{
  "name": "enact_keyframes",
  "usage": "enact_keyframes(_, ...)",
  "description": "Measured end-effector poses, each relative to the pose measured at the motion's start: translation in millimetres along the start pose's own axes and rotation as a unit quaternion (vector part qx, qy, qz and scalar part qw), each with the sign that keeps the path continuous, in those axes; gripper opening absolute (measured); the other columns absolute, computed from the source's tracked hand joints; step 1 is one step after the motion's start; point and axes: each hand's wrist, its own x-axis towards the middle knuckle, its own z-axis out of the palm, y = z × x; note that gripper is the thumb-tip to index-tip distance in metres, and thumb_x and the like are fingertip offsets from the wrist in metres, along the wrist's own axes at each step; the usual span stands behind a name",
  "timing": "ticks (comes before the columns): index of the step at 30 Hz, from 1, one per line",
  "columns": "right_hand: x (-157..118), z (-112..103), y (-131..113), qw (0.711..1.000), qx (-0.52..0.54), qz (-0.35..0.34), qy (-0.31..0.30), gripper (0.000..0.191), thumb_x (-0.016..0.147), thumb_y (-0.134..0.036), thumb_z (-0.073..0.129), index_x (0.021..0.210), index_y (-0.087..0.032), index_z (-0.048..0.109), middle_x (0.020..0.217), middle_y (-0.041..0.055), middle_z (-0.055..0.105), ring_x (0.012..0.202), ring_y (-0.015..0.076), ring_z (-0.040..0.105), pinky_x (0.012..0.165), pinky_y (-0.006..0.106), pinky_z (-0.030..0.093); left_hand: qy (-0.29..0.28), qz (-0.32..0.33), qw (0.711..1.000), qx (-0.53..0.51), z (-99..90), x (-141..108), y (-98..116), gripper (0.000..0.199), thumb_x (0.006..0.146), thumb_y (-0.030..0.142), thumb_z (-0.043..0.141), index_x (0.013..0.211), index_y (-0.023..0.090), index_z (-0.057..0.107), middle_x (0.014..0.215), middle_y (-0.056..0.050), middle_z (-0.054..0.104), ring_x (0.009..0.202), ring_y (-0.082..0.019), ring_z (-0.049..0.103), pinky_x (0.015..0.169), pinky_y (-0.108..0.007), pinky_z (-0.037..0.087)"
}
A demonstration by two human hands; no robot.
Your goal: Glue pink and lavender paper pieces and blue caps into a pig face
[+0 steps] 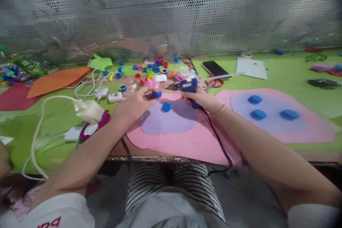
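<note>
- Blue round plastic bottle cap (156, 94) sits pinched at the fingertips of the left hand (136, 104), thumb and fingers closed on its rim, held just above the far edge of the paper work.
- Right hand (199, 97) is wrapped tight around the grip of a small blue glue gun (187, 86), whose nozzle points left toward the held cap; its black cord (217, 139) runs back along the forearm and drops over the near table edge.
- A second blue cap (166, 107) lies flat just below the held one, on a lilac rounded paper patch (171, 121) that rests on a pink paper sheet (187, 142).
- To the right, well apart, another pink sheet with a lilac patch (269, 117) carries three blue caps (all lying flat).
- Just beyond the glue gun lie red-handled scissors (215, 82), and farther off a black phone (213, 67).
- Far of the hands, a scatter of coloured bottle caps (152, 68) spreads over the green table (294, 74).
- At the left, a white plug and cable (88, 111) lie near orange paper (57, 80).
</note>
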Motion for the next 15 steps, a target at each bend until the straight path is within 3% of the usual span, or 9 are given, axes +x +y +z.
enact_keyframes(4, -3.0, 0.8, -6.0, 0.998, -0.059, -0.015, 0.017, 0.027, 0.074, -0.040, 0.060, 0.063, -0.018, 0.049, 0.045, -0.0017, 0.048, 0.041, 0.0098, 0.044, 0.042, 0.024, 0.035, 0.003, 0.027, 0.999, 0.033, -1.2, 1.1, 2.8, 0.025, 0.064, 0.016, 0.068, 0.087, 0.018, 0.059, 0.091, -0.001, 0.061, 0.082, -0.011, 0.058, 0.075, -0.024, 0.048)
enact_keyframes(8, -2.6, -2.8, -8.3, 0.979, -0.172, -0.055, 0.093, 0.016, 0.077, -0.031, 0.049, 0.067, -0.019, 0.048, 0.049, -0.0001, 0.049, 0.046, 0.0137, 0.047, 0.046, 0.027, 0.036, 0.024, 0.033, 0.998, 0.055, -1.6, 1.1, 4.7, 0.021, 0.067, 0.016, 0.066, 0.086, 0.018, 0.059, 0.093, -0.001, 0.062, 0.084, -0.012, 0.059, 0.077, -0.026, 0.048)
enact_keyframes(11, -2.0, -7.6, -4.7, 0.919, -0.353, -0.108, 0.137, 0.008, 0.074, -0.023, 0.047, 0.079, -0.017, 0.051, 0.068, 0.0063, 0.057, 0.059, 0.0191, 0.051, 0.053, 0.030, 0.037, 0.043, 0.045, 0.997, 0.034, -1.8, 2.0, 2.6, 0.022, 0.065, 0.014, 0.066, 0.086, 0.018, 0.059, 0.093, -0.001, 0.062, 0.085, -0.012, 0.059, 0.080, -0.026, 0.048)
enact_keyframes(15, -5.9, -10.1, -1.0, 0.824, -0.530, -0.163, 0.111, 0.024, 0.078, -0.019, 0.043, 0.099, -0.010, 0.049, 0.097, 0.0179, 0.056, 0.074, 0.0237, 0.053, 0.059, 0.031, 0.036, 0.064, 0.052, 0.997, 0.015, -3.2, 3.9, -1.2, 0.022, 0.064, 0.012, 0.066, 0.084, 0.018, 0.060, 0.090, 0.000, 0.061, 0.083, -0.011, 0.058, 0.080, -0.025, 0.047)
